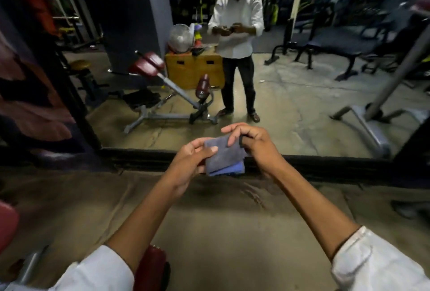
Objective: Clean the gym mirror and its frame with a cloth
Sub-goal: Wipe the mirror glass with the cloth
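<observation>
A: Where the two hands meet, what is held?
B: A folded blue-grey cloth (221, 158). The left hand (190, 162) grips its left side, thumb on top and fingers beneath. The right hand (253, 144) pinches its far right edge.
A: And the mirror?
B: The mirror (290, 104) stands on the far side of the hands, and its black frame (325, 162) runs left to right along the floor. The cloth is held up in front of that lower rail, near the middle.
</observation>
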### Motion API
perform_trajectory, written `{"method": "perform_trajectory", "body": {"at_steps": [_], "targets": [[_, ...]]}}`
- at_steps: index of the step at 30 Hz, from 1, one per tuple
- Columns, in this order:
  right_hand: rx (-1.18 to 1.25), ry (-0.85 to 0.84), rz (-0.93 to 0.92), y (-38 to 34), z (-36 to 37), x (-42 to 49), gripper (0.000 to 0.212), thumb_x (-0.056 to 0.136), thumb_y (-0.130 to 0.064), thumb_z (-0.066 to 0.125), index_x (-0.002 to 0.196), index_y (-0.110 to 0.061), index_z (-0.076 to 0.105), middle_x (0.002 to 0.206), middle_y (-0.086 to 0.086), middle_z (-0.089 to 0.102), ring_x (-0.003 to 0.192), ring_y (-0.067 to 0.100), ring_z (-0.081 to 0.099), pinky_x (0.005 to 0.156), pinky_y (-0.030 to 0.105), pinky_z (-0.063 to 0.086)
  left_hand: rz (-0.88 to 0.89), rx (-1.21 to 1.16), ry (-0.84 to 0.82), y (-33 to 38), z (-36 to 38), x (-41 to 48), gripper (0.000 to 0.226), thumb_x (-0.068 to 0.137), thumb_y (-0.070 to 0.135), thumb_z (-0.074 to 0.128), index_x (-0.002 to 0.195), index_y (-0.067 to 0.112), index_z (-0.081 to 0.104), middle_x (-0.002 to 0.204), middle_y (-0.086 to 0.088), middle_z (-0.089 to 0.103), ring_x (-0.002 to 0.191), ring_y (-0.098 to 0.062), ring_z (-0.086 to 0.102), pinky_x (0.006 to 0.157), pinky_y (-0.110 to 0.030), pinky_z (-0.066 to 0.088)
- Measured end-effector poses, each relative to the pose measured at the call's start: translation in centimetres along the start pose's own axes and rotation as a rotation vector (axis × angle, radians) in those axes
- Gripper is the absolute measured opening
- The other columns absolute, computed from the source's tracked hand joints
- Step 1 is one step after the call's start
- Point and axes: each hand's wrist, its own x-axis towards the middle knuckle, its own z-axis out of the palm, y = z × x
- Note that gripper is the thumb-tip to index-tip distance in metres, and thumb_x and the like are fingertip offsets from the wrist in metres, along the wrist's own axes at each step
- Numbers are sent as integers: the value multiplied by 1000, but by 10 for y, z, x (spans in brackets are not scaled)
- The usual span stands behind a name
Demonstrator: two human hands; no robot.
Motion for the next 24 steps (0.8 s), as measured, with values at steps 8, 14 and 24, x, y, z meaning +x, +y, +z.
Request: {"method": "perform_trajectory", "body": {"at_steps": [8,14,24], "targets": [[137,150,154,-28,-160,-25,37,95,-28,75,126,-9,69,119,12,77,115,30,72,100,48,57,238,25,-78,37,158,69,34,97,4,72,129,15,66,119,-6,79,114,-24,75,96,-42,61],[102,278,37,-54,-285,-40,24,89,4,73,112,-2,73,111,22,77,98,29,73,94,45,56,314,77,-186,53,286,124,29,96,10,75,124,8,69,111,-13,80,105,-30,77,98,-47,60],[182,268,46,-109,-457,-23,41,97,13,53,132,-3,67,127,22,72,106,47,73,72,59,65,574,260,-246,137,453,220,24,91,6,82,110,13,70,92,-2,73,77,-5,69,73,-22,59]]}}
